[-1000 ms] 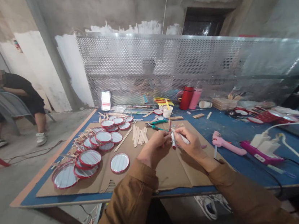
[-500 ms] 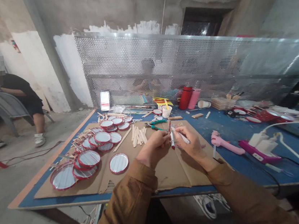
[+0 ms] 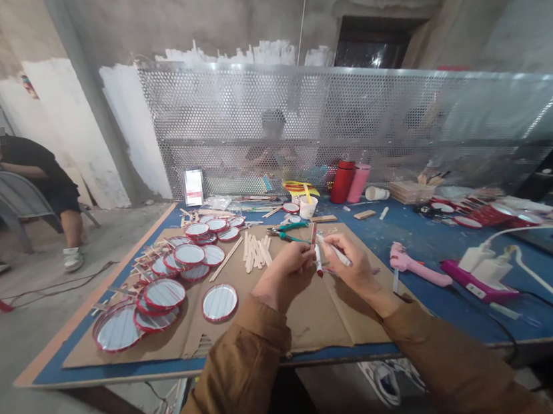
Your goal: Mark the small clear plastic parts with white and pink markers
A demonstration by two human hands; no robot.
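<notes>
Red-ended marker [image 3: 319,261]: white barrel, pinched at the fingertips of the left grip [image 3: 288,267]; steeply tilted, red end down, above the cardboard.
Reddish strip [image 3: 314,233]: rises from the same fingertips; whether joined to the marker, cannot tell.
White pen [image 3: 340,255]: pinched between thumb and fingers of the right grip [image 3: 354,266], slanting; upper end near the left fingertips, exact contact not resolved.
Cardboard sheet [image 3: 316,326]: flat beneath both grips, lying on the blue tabletop [image 3: 419,243].
Single round disc [image 3: 220,302]: red rim, pale face, lying flat to the left of the left grip, apart from the others.
Disc pile [image 3: 165,292]: red-rimmed rounds overlapping, farther left of the left grip; thin wooden pieces poke out along its outer side.
Wooden sticks [image 3: 256,251]: loose bundle, beyond and left of the left grip.
Pliers [image 3: 290,235]: teal handles, just beyond the left grip.
Paper cup [image 3: 309,207]: upright, past the pliers; yellow item standing in it.
Bottles: red bottle [image 3: 343,182] and pink bottle [image 3: 358,184] side by side, well beyond the right grip.
Glue gun [image 3: 417,266]: pink, on its side, right of the right grip.
Power strip [image 3: 473,285]: purple, white plugs seated, farther right than the glue gun.
</notes>
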